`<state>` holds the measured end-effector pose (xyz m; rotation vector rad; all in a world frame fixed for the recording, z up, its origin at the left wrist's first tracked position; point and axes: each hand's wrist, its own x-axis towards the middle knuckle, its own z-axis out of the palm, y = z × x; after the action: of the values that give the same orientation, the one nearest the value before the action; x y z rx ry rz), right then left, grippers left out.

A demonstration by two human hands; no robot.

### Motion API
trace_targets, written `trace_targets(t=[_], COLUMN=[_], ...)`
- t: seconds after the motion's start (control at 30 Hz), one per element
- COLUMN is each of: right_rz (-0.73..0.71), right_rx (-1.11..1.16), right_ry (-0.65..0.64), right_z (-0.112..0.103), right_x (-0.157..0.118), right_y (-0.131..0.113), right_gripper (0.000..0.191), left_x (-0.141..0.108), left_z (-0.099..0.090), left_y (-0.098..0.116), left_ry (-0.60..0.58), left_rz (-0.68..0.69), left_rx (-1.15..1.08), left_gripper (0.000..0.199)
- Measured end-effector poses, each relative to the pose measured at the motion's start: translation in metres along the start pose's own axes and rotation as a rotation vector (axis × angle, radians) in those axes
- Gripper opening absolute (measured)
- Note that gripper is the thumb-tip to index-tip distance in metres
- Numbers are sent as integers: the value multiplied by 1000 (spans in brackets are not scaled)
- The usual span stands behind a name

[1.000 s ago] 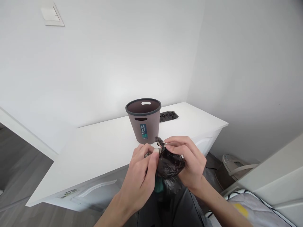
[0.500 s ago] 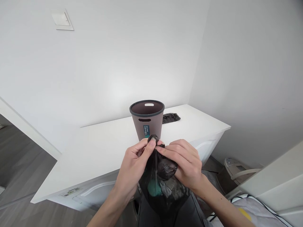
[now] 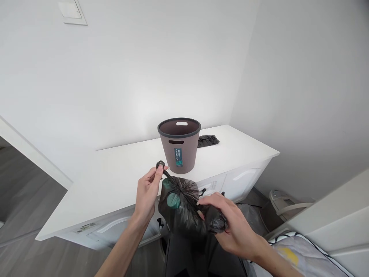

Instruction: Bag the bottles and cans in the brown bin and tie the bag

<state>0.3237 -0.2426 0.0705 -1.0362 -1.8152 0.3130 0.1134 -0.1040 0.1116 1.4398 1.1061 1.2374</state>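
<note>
A filled black plastic bag (image 3: 184,215) hangs in front of the cabinet, with greenish items showing through it. Its neck is drawn tight at the top. My left hand (image 3: 148,192) pinches one twisted end of the bag, up and to the left of the gathered neck. Lower on the right, my right hand (image 3: 230,223) is closed around the other, bunched end. Behind the bag, a mauve bin (image 3: 188,154) with a dark rim and a teal label stands upright on the white cabinet top (image 3: 123,173). A folded black plastic bag (image 3: 209,141) lies just right of the bin.
White doors with dark handles (image 3: 203,191) front the cabinet. At the lower right are a lidded appliance (image 3: 285,204) on the floor and patterned fabric (image 3: 300,254). A light switch (image 3: 70,10) is on the wall at the upper left.
My hands have moved apart, the left to the left and the right lower. The bag's ends are now stretched out from a tight gather, and more of the bin's front shows.
</note>
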Motion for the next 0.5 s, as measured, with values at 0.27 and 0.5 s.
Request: trace_targets(t=[0.27, 0.5], right_rz=[365, 279], right_rx=[230, 283], right_ry=[-189, -333], right_z=[0, 4], right_x=[36, 67], right_y=[-8, -15], right_gripper=[40, 2], left_x=[-23, -36], left_z=[24, 23], left_y=[52, 65], left_ry=[-297, -572], left_rz=[315, 319], left_rx=[97, 166], left_gripper=[37, 28])
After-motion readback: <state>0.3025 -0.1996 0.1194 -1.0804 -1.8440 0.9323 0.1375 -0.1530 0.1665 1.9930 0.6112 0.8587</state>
